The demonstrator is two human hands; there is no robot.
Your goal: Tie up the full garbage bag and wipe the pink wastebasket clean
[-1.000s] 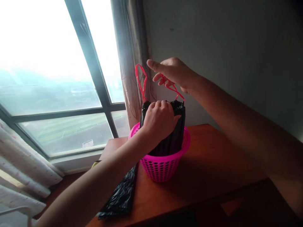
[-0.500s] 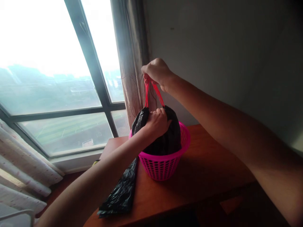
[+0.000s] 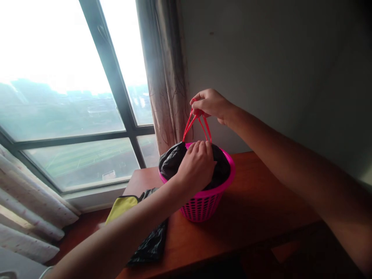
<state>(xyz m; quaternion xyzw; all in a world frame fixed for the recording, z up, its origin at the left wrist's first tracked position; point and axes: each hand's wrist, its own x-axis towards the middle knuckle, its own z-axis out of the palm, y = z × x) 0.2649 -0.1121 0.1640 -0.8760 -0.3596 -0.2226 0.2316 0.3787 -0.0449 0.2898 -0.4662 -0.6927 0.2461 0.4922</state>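
Observation:
A black garbage bag (image 3: 171,161) sits in a bright pink plastic basket (image 3: 200,209) with a perforated wall. My left hand (image 3: 199,161) is closed on the gathered top of the bag, knuckles up, just above the basket's rim. Its fingertips are hidden. Over it, my right hand (image 3: 210,102) pinches the bag's red drawstring (image 3: 207,127). Two loops of the drawstring run down, pulled up from either side of the bag's mouth. My left hand and forearm cover part of the bag and the basket.
The basket stands on a reddish-brown wooden table (image 3: 247,201). Black folded plastic (image 3: 151,242) and a yellow item with dark edging (image 3: 120,207) lie at its left side, partly behind my left forearm. A window (image 3: 72,155) and a curtain (image 3: 167,77) are behind.
My right hand has moved down and to the right with the drawstring. My left hand has shifted down and right, and the bag's top sits lower in the basket. More of the yellow item shows.

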